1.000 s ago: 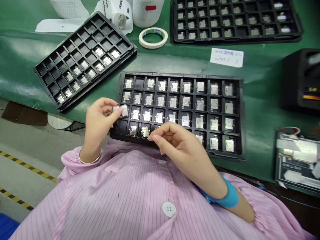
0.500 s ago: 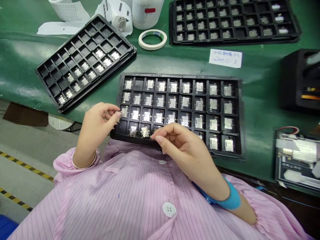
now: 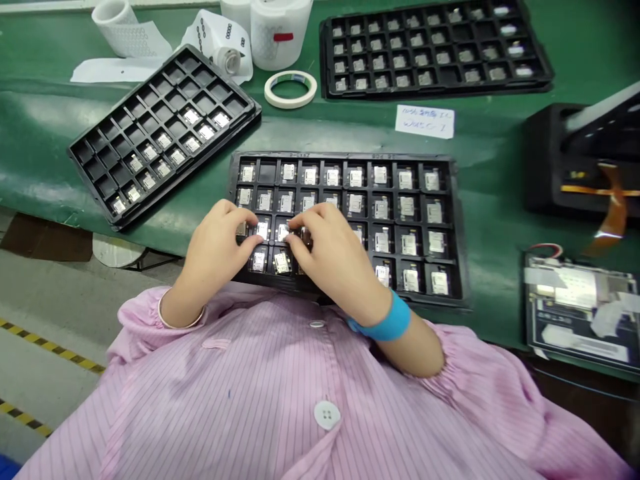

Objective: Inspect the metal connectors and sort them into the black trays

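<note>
Beyond the left grip [image 3: 219, 241] my feed gives me green table [image 3: 207, 183]; down and left of that grip, grey floor [image 3: 50, 290] with tape [image 3: 53, 345] (yellow-black stripes).

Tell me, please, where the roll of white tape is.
In the head view, the tape roll lies upper left of centre, between the angled tray and far tray.
</note>
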Available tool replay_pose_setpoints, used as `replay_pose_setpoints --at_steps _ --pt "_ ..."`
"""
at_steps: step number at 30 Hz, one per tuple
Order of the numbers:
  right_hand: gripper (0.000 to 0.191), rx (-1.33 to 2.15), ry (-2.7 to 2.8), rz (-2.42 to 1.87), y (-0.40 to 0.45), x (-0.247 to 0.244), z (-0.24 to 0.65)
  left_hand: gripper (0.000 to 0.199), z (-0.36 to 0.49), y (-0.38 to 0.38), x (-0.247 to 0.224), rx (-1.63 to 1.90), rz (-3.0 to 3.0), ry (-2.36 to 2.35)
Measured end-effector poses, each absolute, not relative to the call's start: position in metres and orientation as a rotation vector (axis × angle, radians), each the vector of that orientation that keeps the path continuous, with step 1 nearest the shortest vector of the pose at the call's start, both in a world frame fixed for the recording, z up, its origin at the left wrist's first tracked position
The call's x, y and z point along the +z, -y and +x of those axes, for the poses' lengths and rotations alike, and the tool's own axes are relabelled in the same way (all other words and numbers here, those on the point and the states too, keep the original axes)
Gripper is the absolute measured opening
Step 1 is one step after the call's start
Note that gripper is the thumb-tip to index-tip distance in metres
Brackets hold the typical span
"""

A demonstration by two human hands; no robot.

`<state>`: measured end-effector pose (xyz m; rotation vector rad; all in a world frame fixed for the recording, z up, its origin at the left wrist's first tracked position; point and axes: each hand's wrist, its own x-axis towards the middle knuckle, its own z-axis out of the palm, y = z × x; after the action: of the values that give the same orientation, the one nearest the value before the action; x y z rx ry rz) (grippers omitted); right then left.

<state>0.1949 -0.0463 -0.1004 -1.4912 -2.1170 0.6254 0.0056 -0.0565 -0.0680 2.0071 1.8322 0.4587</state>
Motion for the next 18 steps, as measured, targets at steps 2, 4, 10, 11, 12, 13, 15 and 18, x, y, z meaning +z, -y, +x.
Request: replay_pose_setpoints --at_steps 2,4,10,11,12,13,15,18 --pt "0.007 0.633 2.168 -1.537 0.039 -0.103 0.188 0.018 0.013 0.047 -0.068 0.308 2.024 -1.822" --pt "0.008 0.637 2.201 -1.556 0.036 -0.104 0.185 0.021 0.018 0.041 -0.068 0.175 2.028 -1.836" --pt "0.013 0.674 2.115 -1.475 0.037 -0.105 0.187 0.016 0.019 0.035 -0.065 0.073 2.017 -1.855" --pt "0.014 0.700 2.103 -1.455 0.038 -0.105 0.188 0.015 0.018 0.035 -0.066 0.074 2.016 -1.849" --pt "0.015 0.740 2.091 -1.441 0.040 -0.104 0.188 0.014 0.018 0.034 -0.066 0.085 2.014 -1.838" --pt "0.015 0.791 2.069 -1.436 0.042 -0.103 0.189 0.013 0.017 0.033 -0.068 0.104 2.011 -1.824" --pt "0.014 0.910 1.959 -1.433 0.046 -0.099 0.194 0.014 0.015 0.032 -0.070 0.162 2.002 -1.793" --pt "0.018 1.244 1.730 -1.351 0.057 -0.088 0.206 0.015 0.011 0.033 -0.073 0.260 2.004 -1.748"
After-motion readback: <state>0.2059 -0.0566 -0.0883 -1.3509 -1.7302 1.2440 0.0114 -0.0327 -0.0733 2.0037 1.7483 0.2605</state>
